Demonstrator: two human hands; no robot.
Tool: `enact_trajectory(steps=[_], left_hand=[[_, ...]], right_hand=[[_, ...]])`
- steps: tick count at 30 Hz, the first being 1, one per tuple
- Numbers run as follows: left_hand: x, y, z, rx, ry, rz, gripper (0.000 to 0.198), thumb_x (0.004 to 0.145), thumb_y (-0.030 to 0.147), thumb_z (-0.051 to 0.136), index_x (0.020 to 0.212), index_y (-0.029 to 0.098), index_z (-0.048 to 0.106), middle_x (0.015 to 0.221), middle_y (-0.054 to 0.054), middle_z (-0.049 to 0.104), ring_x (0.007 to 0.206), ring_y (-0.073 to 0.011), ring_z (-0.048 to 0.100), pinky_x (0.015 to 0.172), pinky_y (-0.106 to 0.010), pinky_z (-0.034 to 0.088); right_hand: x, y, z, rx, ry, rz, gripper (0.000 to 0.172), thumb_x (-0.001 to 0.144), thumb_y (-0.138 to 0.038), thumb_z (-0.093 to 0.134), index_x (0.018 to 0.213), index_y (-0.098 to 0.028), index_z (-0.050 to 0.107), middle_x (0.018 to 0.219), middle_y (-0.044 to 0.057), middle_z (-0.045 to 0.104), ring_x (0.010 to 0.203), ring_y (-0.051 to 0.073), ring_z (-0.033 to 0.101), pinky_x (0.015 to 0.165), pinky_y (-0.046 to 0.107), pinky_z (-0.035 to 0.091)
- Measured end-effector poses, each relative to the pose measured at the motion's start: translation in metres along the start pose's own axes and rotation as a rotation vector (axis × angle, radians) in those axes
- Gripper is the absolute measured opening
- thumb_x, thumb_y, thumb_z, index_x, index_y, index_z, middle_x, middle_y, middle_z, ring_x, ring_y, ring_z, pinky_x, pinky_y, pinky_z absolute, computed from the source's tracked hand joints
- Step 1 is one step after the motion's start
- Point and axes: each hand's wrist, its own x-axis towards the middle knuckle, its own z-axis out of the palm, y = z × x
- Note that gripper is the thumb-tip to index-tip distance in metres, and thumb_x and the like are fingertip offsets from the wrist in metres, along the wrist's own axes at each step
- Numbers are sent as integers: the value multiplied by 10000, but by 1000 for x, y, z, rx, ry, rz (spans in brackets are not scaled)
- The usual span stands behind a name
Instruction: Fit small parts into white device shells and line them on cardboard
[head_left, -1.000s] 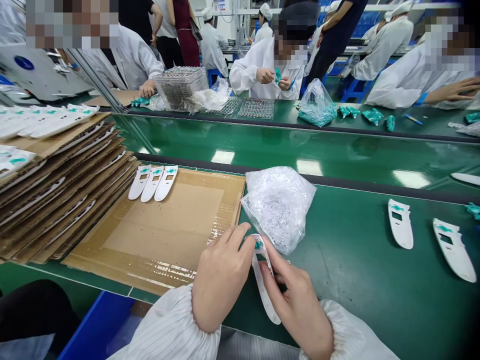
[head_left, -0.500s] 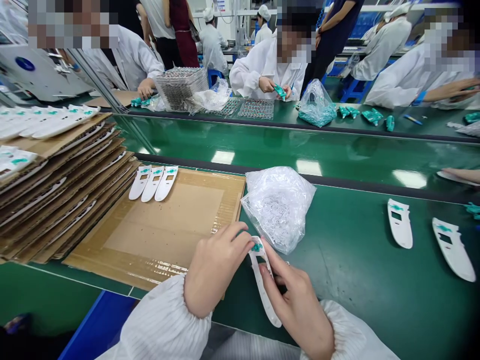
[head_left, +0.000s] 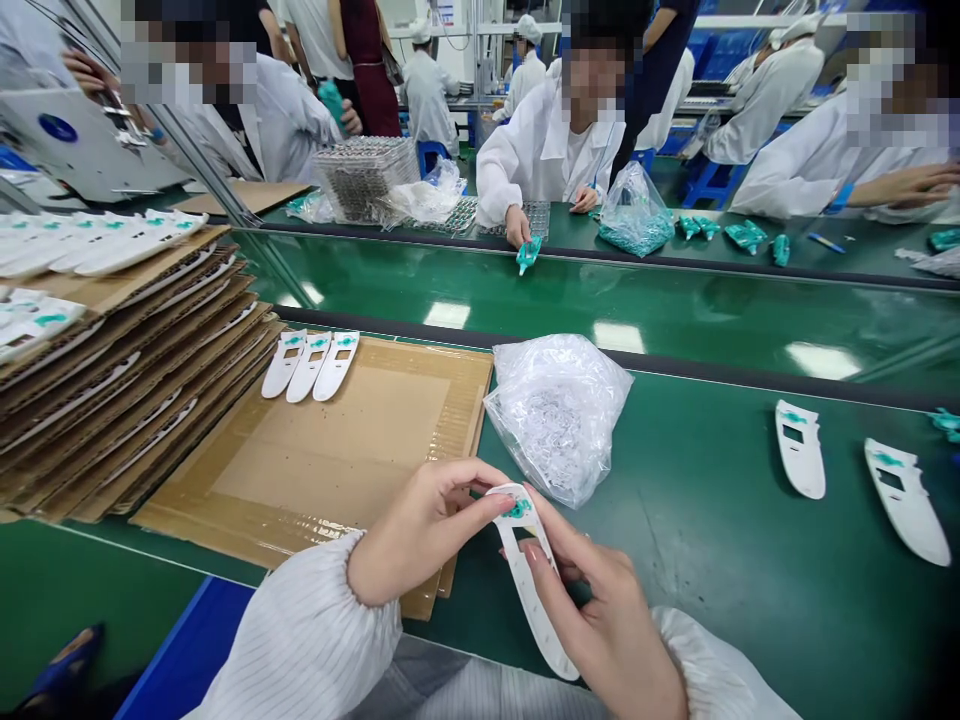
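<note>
On a factory line, a green-topped workbench (head_left: 697,530) lies directly in front of the person. Nearest, the left hand (head_left: 427,530) and right hand (head_left: 592,615) emerge from white striped sleeves and hold a long white plastic casing (head_left: 534,600) between them. The left thumb and fingers pinch its upper end, close to a teal insert (head_left: 517,508) seated there, while the right fingers curl firmly around its side lower down. Just beyond the hands sits a clear plastic bag (head_left: 559,420) of small white parts, and the left hand reaches over the corner of a flattened cardboard sheet (head_left: 315,465). Three matching casings (head_left: 309,366) lie side by side along that sheet's far edge, with a tall stack of corrugated trays (head_left: 131,400) to its left. Two more casings (head_left: 800,450) rest on the bare green bench to the right. Across a second green bench, a co-worker (head_left: 555,140) in a white coat holds a teal part (head_left: 529,255) low over its edge, near a stack of clear trays (head_left: 365,178) and a bag of teal parts (head_left: 637,215).
</note>
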Motion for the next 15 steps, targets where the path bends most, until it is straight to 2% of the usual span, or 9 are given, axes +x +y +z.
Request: enact_trajectory(steps=[3,6,7,11,13,15], left_hand=[[-4,-2,9,-130,87,5,145,904,247,689,1028,191,740,934,-78,785,822,-213,758,668,-286,643],[-12,-1,19,-236,131,13,401,813,238,792,1191,212,662,1075,-110,762,912,-226,750,663,-262,644],[-16,0,22,-218,140,14,417,804,220,800,1195,232,654,1087,-96,755,926,-213,742,675,-246,640],[-25,9,28,-34,205,40,190,873,167,712,1029,274,703,985,-17,739,864,-147,718,693,-200,613],[-24,12,27,31,228,70,96,909,191,668,954,259,717,971,-22,737,868,-157,716,696,-214,612],[-20,12,22,51,217,80,82,934,230,640,912,242,718,906,-27,740,805,-162,720,658,-222,611]], right_hand=[[-1,-1,0,263,30,102,461,1004,-370,557,1445,-242,597,799,23,705,606,140,573,547,227,506],[-1,-5,-2,497,77,228,534,953,-447,649,1443,-243,597,899,60,755,730,195,669,580,258,550],[0,-6,-2,537,96,258,558,932,-459,680,1442,-247,598,895,59,759,723,195,671,571,257,547],[-1,-6,-1,625,141,297,572,900,-459,736,1426,-275,610,840,33,759,638,148,649,527,216,518],[-3,-6,3,644,98,273,572,919,-434,723,1453,-289,576,838,26,764,662,148,676,563,217,549],[-6,-6,5,676,-5,225,622,940,-409,702,1516,-318,485,994,48,781,789,174,730,665,254,602]])
